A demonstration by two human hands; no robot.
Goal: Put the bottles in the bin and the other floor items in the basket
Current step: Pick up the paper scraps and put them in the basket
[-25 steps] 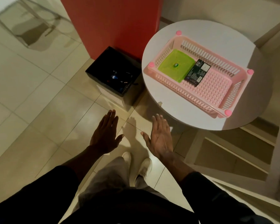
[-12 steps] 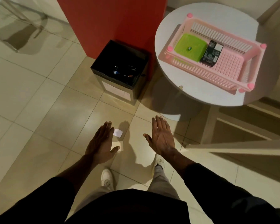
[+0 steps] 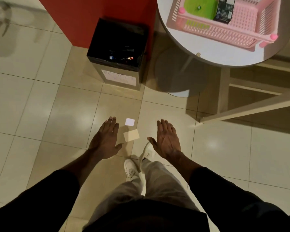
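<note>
Between spread empty left hand point(image 3: 106, 141) and right hand point(image 3: 167, 138): 2 paper slips point(image 3: 131, 131) on floor, bin point(image 3: 117, 52) beyond

Pink slotted basket point(image 3: 224, 33) holds green lid point(image 3: 199, 6), black box point(image 3: 224, 10). Bin point(image 3: 117, 47) black-lined. Floor: beige tiles point(image 3: 40, 106), white paper point(image 3: 130, 122), tan card point(image 3: 131, 135). Red wall point(image 3: 99, 14).

- On the floor point(image 3: 40, 101) ahead of you, two cards lie between your hands: one card point(image 3: 130, 122) just beyond the other card point(image 3: 131, 135).
- The bin point(image 3: 119, 52) stands farther ahead, bottles point(image 3: 122, 55) inside.
- Right of it, the table point(image 3: 224, 54) carries the basket point(image 3: 224, 32), holding a pad point(image 3: 199, 6) left of a box point(image 3: 224, 10).
</note>
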